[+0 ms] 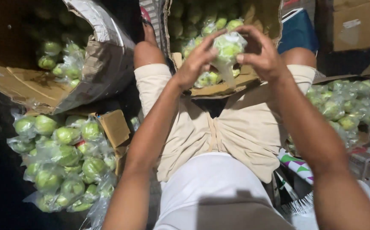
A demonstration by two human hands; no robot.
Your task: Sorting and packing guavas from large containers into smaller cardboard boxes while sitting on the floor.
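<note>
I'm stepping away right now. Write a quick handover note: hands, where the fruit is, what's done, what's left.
Left hand and right hand: both raised, fingers pinching one green fruit in a clear plastic bag, bag tail hanging below.
Front cardboard box between the knees: green fruit, some bagged.
Done: bagged fruit piled at the left and at the right.
Tilted box upper left also holds fruit.
Left: the bag in hand looks unfinished; unbagged fruit sits deep in the front box.

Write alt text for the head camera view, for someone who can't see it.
Seen from above, a seated person's left hand and right hand together hold a green fruit in a clear plastic bag over their lap. An open cardboard box of bagged green fruits sits ahead, with a pile of bagged fruits lower left.
</note>
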